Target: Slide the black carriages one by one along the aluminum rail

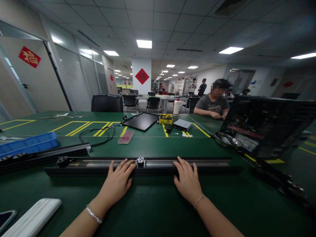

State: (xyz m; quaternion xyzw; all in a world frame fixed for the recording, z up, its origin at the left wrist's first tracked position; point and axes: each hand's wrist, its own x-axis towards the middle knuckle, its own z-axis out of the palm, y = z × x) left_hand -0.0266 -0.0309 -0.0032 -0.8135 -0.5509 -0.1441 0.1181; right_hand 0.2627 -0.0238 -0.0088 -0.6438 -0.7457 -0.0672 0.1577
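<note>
A long black rail (155,171) with a shiny metal channel lies crosswise on the green table in front of me. Near its middle sits a small silver block (141,161), and a dark end piece (62,161) is at its left end. My left hand (118,181) rests on the rail just left of the block, fingers stretched out and apart. To the right of the block, my right hand (187,180) lies on the rail with its fingers spread. Neither hand is wrapped around anything.
At left are a blue tray (46,140), another black rail (74,149) and a white slab-like object (37,214). A dark flat panel (140,121), a grey box (182,124) and a bottle (176,107) stand farther back. An open computer case (266,128) and a seated person (212,102) are at right.
</note>
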